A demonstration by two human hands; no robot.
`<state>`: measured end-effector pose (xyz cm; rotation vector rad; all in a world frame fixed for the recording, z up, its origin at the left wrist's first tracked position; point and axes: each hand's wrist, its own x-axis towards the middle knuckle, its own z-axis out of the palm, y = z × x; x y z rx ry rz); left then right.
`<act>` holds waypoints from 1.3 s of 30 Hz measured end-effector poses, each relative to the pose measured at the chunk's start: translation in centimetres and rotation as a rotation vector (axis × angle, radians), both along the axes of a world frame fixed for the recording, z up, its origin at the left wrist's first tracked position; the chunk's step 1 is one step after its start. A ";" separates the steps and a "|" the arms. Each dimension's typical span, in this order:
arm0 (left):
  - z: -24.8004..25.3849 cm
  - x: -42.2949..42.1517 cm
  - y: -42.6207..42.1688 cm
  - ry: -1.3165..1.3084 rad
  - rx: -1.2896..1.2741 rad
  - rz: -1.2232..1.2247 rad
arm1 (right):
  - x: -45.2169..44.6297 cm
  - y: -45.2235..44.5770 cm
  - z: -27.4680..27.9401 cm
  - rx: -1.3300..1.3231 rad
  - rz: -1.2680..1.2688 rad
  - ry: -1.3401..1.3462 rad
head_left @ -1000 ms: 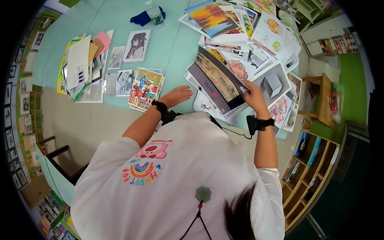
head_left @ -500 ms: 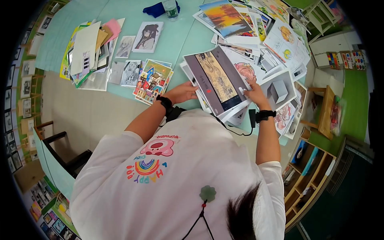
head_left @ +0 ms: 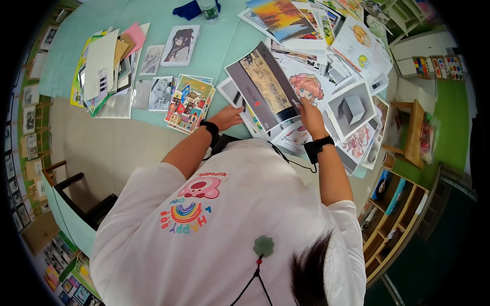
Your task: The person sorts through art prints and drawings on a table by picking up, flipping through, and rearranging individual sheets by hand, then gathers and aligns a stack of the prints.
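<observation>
My right hand [head_left: 310, 116] is closed on the lower right edge of a grey-bordered print [head_left: 264, 85] with a tan picture, which is tilted above other sheets. My left hand [head_left: 228, 118] has its fingers at the left edge of the sheets [head_left: 230, 92] under that print; whether it grips them is unclear. Right of the print lies a drawing of a pink-haired character [head_left: 308, 87]. A framed cube drawing [head_left: 350, 109] rests beside it. Left of my left hand is a small stack of colourful house pictures [head_left: 189, 103].
A dark-haired figure drawing [head_left: 180, 46] and smaller pictures lie on the pale green table [head_left: 153, 15]. A mixed paper pile [head_left: 100, 66] stands at left, a sunset picture [head_left: 282, 18] at upper right. A bottle [head_left: 208, 9] and blue cloth [head_left: 186, 10] are at the far side.
The grey-bordered print has shifted left and up in my right hand, uncovering more of the pink-haired drawing. My left hand has moved to the edge of the sheets below it.
</observation>
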<state>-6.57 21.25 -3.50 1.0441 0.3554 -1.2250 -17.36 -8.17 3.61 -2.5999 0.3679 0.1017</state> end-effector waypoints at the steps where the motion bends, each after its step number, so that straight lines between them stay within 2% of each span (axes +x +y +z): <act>1: -0.5 0.0 0.1 -0.041 0.016 -0.030 | -0.2 -0.4 -0.1 -0.029 -0.015 -0.064; 4: -1.5 0.1 1.0 -0.157 0.025 -0.103 | -0.7 -1.9 -0.1 -0.059 -0.141 -0.314; 7: -1.4 0.1 1.7 -0.191 0.106 -0.075 | -2.1 -4.9 0.4 0.085 -0.399 -0.339; 11: -1.1 0.1 2.5 -0.202 0.209 -0.015 | -4.9 -9.0 0.0 0.344 -0.690 -0.200; 14: -2.1 0.6 3.2 -0.203 0.230 0.076 | -7.9 -11.6 -2.5 0.572 -0.700 -0.350; 17: -0.9 0.9 3.6 -0.210 0.237 0.147 | -10.4 -12.5 -3.5 0.717 -0.797 -0.367; 18: -1.4 0.9 3.9 -0.218 0.225 0.184 | -10.8 -12.0 -3.4 0.739 -0.883 -0.430; 21: -2.3 1.1 4.8 -0.223 0.199 0.249 | -12.0 -11.1 -3.3 0.800 -0.943 -0.392; 25: -1.8 0.9 5.1 -0.173 0.199 0.266 | -12.5 -9.7 -3.5 0.830 -1.024 -0.372; 28: -1.3 0.6 4.6 -0.155 0.187 0.320 | -12.4 -7.4 -3.9 0.958 -1.121 -0.427; 29: -1.4 0.7 4.6 -0.220 0.217 0.286 | -12.4 -6.8 -4.7 1.015 -1.139 -0.469; 32: -2.6 1.8 5.3 -0.365 0.368 0.221 | -12.6 -4.6 -4.8 1.008 -1.038 -0.260; 35: -1.0 2.9 6.0 -0.378 0.269 0.396 | -13.1 -3.3 -5.7 1.002 -0.780 -0.086; 36: -0.2 3.2 6.5 -0.427 0.261 0.388 | -13.2 -3.1 -5.9 1.000 -0.763 -0.033; 39: -0.7 4.9 8.5 -0.353 0.180 0.507 | -13.2 -2.4 -6.2 1.005 -0.742 0.091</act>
